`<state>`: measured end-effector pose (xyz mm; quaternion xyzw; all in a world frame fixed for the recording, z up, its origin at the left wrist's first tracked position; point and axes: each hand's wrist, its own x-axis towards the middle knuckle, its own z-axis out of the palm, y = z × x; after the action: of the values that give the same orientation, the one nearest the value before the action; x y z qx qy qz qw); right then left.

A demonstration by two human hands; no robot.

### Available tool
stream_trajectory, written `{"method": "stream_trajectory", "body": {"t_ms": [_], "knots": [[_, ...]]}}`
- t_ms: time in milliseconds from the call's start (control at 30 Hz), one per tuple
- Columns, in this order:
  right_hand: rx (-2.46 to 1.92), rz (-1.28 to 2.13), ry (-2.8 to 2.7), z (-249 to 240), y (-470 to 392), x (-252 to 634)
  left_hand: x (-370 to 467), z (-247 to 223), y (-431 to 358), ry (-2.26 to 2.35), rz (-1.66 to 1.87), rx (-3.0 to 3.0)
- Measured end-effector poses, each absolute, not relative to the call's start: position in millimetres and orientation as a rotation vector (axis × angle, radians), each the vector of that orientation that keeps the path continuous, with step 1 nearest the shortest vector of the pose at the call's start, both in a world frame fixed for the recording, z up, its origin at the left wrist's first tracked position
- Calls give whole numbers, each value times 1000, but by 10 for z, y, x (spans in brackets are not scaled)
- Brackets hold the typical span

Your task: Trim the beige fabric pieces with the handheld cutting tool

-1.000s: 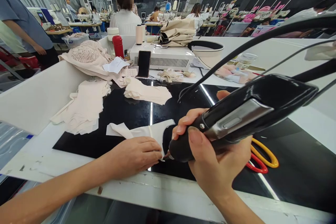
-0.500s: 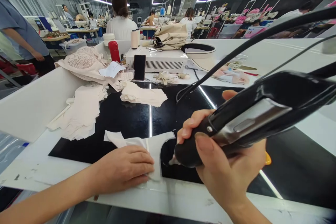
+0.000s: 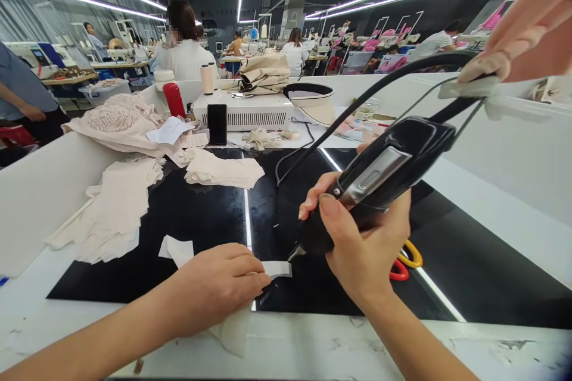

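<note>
My left hand presses its closed fingers on a white fabric piece lying on the black board. One narrow end of the fabric pokes out to the right of the fingertips; another part shows behind the hand, and a paler part hangs toward the table's front edge. My right hand is wrapped round a black corded glue gun with a silver lever, tilted down to the left. Its pointed metal nozzle is at the narrow fabric end; whether they touch I cannot tell. Red-and-yellow-handled scissors lie behind my right wrist.
Stacks of beige fabric pieces lie on the black board and to its left. Behind stand a phone, a red bottle and a white box. A cable arches over the board. A blurred hand-like shape is at the upper right.
The view has shifted. The fabric lies differently: its wide curved edge is out of sight and a narrow end sticks out. The nozzle has come up to the fabric, and more of the scissors shows.
</note>
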<state>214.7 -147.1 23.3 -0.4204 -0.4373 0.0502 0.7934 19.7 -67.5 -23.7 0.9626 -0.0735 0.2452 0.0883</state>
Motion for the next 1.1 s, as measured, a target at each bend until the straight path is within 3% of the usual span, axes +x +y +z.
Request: {"method": "stream_trajectory", "body": {"t_ms": [1100], "knots": [[-944,131,-938,214,-1493,2124,398,-529,-587,-142,664,3080]]}}
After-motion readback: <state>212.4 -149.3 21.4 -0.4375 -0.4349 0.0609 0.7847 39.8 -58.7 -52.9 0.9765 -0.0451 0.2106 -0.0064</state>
